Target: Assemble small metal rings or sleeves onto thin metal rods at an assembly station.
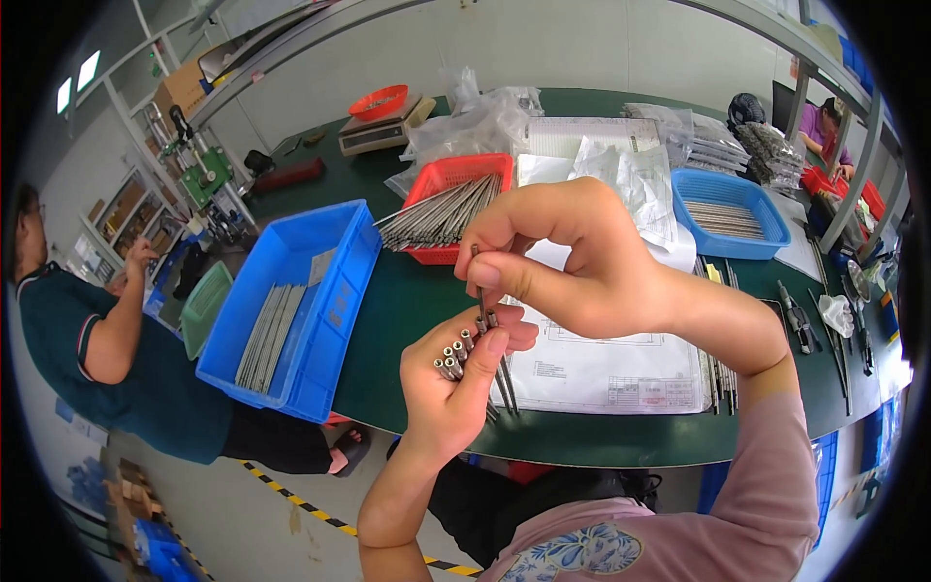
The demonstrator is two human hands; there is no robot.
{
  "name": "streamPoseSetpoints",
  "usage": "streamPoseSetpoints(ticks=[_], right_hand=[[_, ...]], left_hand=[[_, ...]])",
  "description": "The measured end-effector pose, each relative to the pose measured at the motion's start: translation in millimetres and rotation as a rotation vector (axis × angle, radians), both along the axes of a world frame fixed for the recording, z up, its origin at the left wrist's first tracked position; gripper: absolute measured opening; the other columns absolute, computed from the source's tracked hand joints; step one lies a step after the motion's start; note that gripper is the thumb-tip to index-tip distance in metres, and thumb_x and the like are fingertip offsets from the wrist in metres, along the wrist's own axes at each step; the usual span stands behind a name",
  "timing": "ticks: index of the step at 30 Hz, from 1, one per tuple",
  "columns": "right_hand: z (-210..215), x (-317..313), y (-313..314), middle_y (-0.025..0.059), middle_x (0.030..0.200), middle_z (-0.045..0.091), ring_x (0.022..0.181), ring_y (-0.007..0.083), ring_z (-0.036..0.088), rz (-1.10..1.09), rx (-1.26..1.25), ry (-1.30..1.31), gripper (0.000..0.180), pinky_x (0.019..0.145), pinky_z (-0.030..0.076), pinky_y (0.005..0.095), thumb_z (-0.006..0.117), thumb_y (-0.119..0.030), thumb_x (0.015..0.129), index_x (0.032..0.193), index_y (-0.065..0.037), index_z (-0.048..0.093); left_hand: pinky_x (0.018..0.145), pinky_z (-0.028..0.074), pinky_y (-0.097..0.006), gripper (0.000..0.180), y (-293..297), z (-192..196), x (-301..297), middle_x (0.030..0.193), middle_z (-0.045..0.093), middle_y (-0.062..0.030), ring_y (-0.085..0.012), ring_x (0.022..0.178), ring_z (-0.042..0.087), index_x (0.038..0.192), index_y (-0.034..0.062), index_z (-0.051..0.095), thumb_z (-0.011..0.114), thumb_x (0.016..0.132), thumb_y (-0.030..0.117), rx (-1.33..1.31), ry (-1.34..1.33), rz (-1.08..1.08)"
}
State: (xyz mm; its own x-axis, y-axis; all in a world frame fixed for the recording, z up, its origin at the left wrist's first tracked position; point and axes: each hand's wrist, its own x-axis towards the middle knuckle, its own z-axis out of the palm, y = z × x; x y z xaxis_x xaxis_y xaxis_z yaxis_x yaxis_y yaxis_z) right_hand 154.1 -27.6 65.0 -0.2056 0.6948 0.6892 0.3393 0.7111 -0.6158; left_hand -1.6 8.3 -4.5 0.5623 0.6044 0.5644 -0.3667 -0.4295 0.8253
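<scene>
My left hand (pixel 456 383) is closed around a bundle of several thin metal rods (pixel 454 355), whose tips stick up out of the fist while their lower ends hang down by the table edge. Just above it, my right hand (pixel 572 257) pinches a single metal rod (pixel 479 291) upright between thumb and forefinger, its lower end at the bundle. Both hands hover over the green table (pixel 407 310), near a paper drawing (pixel 611 369).
A red basket (pixel 456 175) full of long rods stands behind my hands. A large blue bin (pixel 330 291) with grey rods sits left, a blue basket (pixel 727 189) right. Plastic bags, a scale with an orange bowl (pixel 378 100) lie behind. A person sits left, another far right.
</scene>
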Motion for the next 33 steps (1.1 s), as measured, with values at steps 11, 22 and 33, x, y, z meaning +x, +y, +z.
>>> streamPoseSetpoints(ticks=[11, 22, 33], right_hand=[[3, 2, 10, 0.0103, 0.063, 0.058, 0.054, 0.0187, 0.057, -0.072, 0.226, -0.147, 0.005, 0.048, 0.043, 0.0281, 0.062, -0.002, 0.072, 0.075, 0.0, 0.058], [2, 1, 13, 0.0127, 0.059, 0.054, 0.051, 0.027, 0.053, -0.044, 0.216, -0.194, 0.005, 0.045, 0.039, 0.032, 0.059, 0.002, 0.064, 0.068, 0.0, 0.059], [22, 2, 10, 0.0073, 0.047, 0.05, 0.043, 0.0154, 0.048, -0.109, -0.034, -0.031, 0.035, 0.043, 0.037, 0.028, 0.056, -0.026, 0.083, 0.062, 0.001, 0.057]], left_hand=[[0.073, 0.051, -0.03, 0.023, 1, 0, -1, 0.083, 0.063, -0.0147, -0.0182, 0.077, 0.062, 0.099, -0.0094, 0.056, 0.051, 0.089, 0.011, -0.047, -0.021, -0.004], [0.069, 0.048, -0.026, 0.021, 0, 6, -1, 0.079, 0.063, -0.0112, -0.0145, 0.073, 0.06, 0.087, -0.0072, 0.058, 0.05, 0.09, 0.012, 0.074, 0.06, 0.072], [0.074, 0.05, -0.031, 0.025, -1, 0, 5, 0.084, 0.063, -0.0156, -0.0188, 0.078, 0.062, 0.1, -0.0093, 0.055, 0.05, 0.09, 0.013, -0.103, -0.014, -0.012]])
